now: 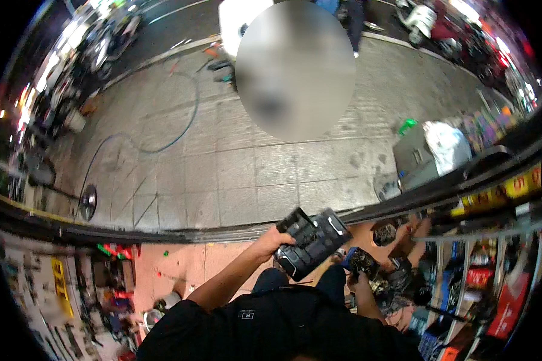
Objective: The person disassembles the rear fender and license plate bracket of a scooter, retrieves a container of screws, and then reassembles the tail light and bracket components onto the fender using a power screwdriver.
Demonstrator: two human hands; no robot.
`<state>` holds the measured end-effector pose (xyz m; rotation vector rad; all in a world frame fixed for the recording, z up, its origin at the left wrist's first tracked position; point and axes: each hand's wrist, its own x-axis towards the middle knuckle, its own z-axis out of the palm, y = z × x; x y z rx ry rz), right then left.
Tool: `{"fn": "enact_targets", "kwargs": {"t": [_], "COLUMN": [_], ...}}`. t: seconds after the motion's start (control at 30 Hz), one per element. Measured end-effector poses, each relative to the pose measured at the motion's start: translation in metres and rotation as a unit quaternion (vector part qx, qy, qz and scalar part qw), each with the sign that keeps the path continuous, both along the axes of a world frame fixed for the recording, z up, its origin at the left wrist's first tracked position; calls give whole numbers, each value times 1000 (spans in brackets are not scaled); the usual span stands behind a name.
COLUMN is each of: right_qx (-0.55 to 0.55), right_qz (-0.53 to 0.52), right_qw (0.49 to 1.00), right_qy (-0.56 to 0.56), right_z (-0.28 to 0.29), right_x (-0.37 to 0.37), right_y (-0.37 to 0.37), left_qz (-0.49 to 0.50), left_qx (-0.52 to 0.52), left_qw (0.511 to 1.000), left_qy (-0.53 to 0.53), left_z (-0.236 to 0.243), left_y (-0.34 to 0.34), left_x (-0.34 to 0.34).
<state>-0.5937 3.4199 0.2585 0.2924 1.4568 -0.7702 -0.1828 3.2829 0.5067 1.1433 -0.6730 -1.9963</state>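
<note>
My left hand (273, 243) is closed on the left edge of a black plastic tool case (315, 243). The case is tilted in front of my knees, with molded recesses and light grey latches showing. Lower and to the right, beside my right knee, my right hand (361, 281) is closed at the near end of a blue-and-black object (362, 262). Its kind is too small and dark to make out. My right fingers are partly hidden against it.
A metal threshold (223, 233) runs across in front of me. Dark tools and parts (397, 277) crowd the floor at my right, beside shelves (470, 271). A hose (196, 114) curls over the pavement. A grey cabinet (412, 157) stands outside right; motorbikes (418, 24) are parked beyond.
</note>
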Motion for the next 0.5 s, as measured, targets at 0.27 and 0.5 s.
{"fn": "enact_targets", "kwargs": {"t": [0.27, 0.5], "right_qx": [-153, 168], "right_qz": [297, 156], "right_qw": [941, 971], "right_qy": [48, 63], "right_z": [25, -16], "right_x": [149, 279], "right_y": [-61, -226], "left_qz": [347, 449], "left_qx": [43, 119], "left_qw": [930, 880], "left_qy": [111, 100], "left_z": [-7, -31], "left_y": [21, -103], "left_x": [249, 418]}}
